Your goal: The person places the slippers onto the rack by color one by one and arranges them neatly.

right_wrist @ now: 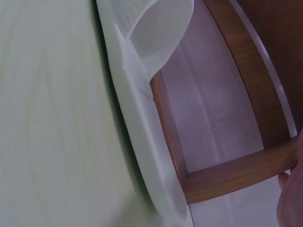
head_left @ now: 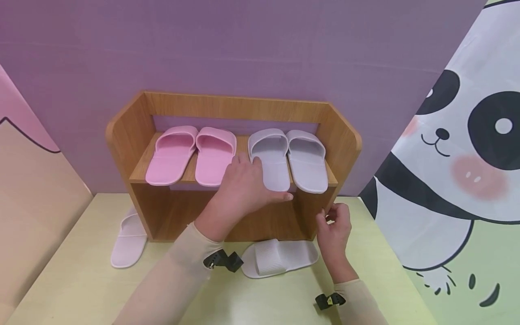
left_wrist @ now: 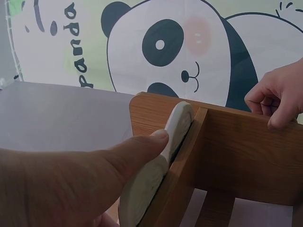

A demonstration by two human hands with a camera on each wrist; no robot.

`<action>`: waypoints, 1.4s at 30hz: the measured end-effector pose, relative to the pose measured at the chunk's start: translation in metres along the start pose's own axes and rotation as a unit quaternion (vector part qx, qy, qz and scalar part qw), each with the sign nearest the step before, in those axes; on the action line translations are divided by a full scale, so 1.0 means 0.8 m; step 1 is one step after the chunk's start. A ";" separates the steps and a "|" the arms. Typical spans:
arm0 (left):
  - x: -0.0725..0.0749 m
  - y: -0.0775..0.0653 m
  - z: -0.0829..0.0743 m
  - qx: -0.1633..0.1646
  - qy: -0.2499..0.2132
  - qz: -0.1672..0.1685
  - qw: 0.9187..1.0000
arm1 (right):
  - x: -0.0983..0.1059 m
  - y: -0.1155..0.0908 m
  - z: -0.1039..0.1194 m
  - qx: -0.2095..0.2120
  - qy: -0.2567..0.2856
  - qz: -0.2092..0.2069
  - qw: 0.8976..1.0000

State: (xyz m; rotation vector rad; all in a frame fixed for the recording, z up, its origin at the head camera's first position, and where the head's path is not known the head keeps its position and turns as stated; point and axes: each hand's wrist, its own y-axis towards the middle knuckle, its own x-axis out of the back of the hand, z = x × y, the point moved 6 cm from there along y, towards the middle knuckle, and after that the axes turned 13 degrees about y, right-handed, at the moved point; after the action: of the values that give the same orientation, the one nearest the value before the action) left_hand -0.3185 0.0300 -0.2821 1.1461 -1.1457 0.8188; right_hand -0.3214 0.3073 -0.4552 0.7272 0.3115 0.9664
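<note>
On the upper board of a wooden shoe rack (head_left: 148, 212) sit two pairs of slippers, a pink slipper (head_left: 170, 158) with its mate (head_left: 214, 164), and a pale grey slipper (head_left: 273, 167) with its mate (head_left: 307, 167). My left hand (head_left: 243, 185) reaches over the board's front, fingers spread beside the inner grey slipper and thumb stretched along its front edge. In the left wrist view that thumb (left_wrist: 151, 142) overlaps the slipper's sole. Low at the rack's right side, my right hand (head_left: 335, 230) grips the front edge of the side panel (left_wrist: 251, 151) between thumb and curled fingers.
A white slipper (head_left: 290, 257) lies sideways on the table (head_left: 227, 307) before the rack. Another white slipper (head_left: 129, 241) lies by the rack's left side, partly hidden behind it. A purple wall (head_left: 243, 49) stands behind; a panda picture (head_left: 459, 135) covers the right wall.
</note>
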 end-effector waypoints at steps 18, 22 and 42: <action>0.000 -0.006 0.003 0.009 -0.026 -0.021 0.999 | -0.002 -0.001 -0.002 -0.014 -0.001 0.001 1.000; 0.002 -0.014 0.004 0.007 -0.039 -0.033 0.999 | -0.002 -0.001 -0.004 -0.022 -0.004 0.002 1.000; -0.002 -0.108 0.078 -0.003 -0.181 -0.189 0.965 | 0.000 0.000 -0.001 0.010 0.014 -0.002 1.000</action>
State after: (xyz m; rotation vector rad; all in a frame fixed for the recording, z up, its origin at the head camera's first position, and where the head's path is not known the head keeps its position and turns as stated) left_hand -0.2546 -0.0518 -0.3053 1.4922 -1.1681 0.3158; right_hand -0.3217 0.3079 -0.4562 0.7313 0.3483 0.9710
